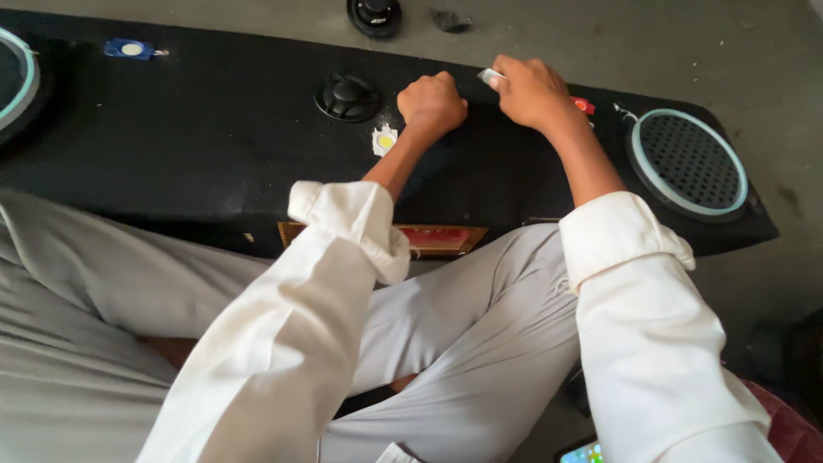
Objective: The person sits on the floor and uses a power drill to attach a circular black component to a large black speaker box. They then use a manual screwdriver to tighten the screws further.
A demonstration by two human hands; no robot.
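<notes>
Head view: both hands rest on a long black speaker box [214, 146]. Left hand [431, 103] is curled into a fist, knuckles down on the box; whether it holds anything cannot be told. Just left of its fingers sits a small black tweeter [347, 96], and a white LED chip [385, 140] lies beside the wrist. Right hand [533, 90] pinches a small silvery piece [490, 77] at its fingertips; a round grille [688, 163] lies well right.

Blue tag with white disc [130, 49] near the panel's far-left edge, round black part [375, 15] and small dark scrap [451, 21] on the floor [686, 43] beyond.
</notes>
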